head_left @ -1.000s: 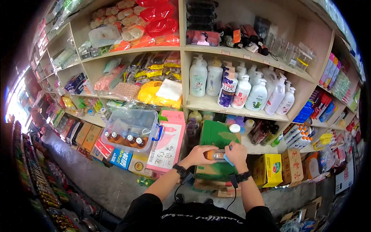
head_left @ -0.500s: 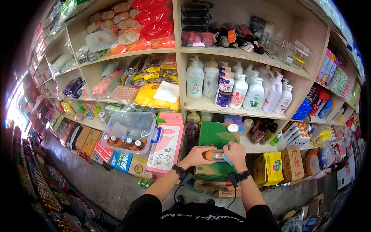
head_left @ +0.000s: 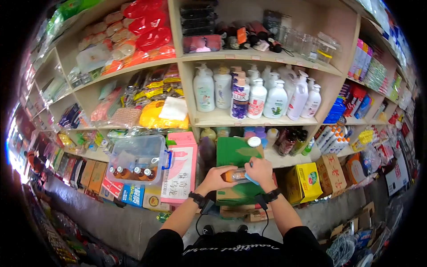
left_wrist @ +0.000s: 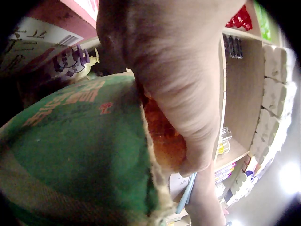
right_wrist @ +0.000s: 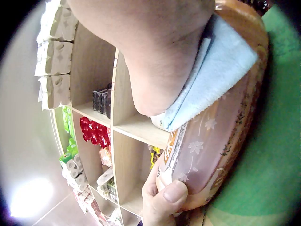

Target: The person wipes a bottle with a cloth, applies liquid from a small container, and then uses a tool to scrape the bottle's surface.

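My left hand (head_left: pixel 216 180) grips an amber bottle (head_left: pixel 236 175) lying on its side over a green carton (head_left: pixel 232 152). In the right wrist view the bottle's clear label (right_wrist: pixel 195 150) carries white flowers, and the left thumb presses near one end. My right hand (head_left: pixel 261 170) pinches a folded light blue cloth (right_wrist: pixel 216 70) against the bottle's side. The left wrist view shows the bottle's orange body (left_wrist: pixel 164 136) under the left palm, beside the carton's edge; the fingers are partly hidden there.
Left of the carton stand a pink box (head_left: pixel 180 167) and a clear plastic bin (head_left: pixel 126 153) holding several brown bottles (head_left: pixel 143 172). A white round cap (head_left: pixel 254 141) shows at the carton's far edge. Pump bottles (head_left: pixel 275 99) line the shelf ahead; a yellow carton (head_left: pixel 304 182) stands right.
The head view has swung to the right, so shelves and boxes appear further left. Both hands keep their hold on the bottle and the cloth.
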`<state>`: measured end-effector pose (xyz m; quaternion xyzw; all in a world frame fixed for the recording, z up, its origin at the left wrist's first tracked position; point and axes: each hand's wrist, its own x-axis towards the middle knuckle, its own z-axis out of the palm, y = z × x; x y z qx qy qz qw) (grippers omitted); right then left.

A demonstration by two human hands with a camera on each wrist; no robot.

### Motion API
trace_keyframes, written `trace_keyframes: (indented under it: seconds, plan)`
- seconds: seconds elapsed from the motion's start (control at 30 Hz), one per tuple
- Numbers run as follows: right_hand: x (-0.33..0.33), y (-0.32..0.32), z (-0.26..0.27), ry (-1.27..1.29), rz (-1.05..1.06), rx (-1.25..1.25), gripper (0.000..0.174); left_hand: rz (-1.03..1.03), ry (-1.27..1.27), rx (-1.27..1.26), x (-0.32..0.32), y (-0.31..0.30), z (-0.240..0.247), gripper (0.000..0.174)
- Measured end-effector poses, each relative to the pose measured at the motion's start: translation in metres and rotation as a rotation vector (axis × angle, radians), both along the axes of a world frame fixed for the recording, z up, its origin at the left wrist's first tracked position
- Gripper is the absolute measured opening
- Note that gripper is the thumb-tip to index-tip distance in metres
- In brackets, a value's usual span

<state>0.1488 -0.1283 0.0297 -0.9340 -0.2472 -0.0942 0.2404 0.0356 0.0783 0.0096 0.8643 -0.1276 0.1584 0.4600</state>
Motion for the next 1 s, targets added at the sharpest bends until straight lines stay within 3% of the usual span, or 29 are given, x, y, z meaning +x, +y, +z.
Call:
trace_keyframes:
  seconds: [0.13,0.63,1.0]
  plan:
    - [-0.0009,-0.0005,0.009,0.033,0.031,-0.058,0.037,-0.01,-0.055,-0.015,0.0015,-0.0007,-0.0003,0.06]
    - [-0.0006,0.0011,0.0034,0.002,0.001,-0.022,0.03,0.006,-0.052,-0.004,0.0013,-0.0008,-0.0013,0.061]
    - [0.0012,-0.0008,0.0014,-0.025,0.027,-0.029,0.034,-0.005,-0.027,-0.009,0.0008,-0.0012,-0.0014,0.063]
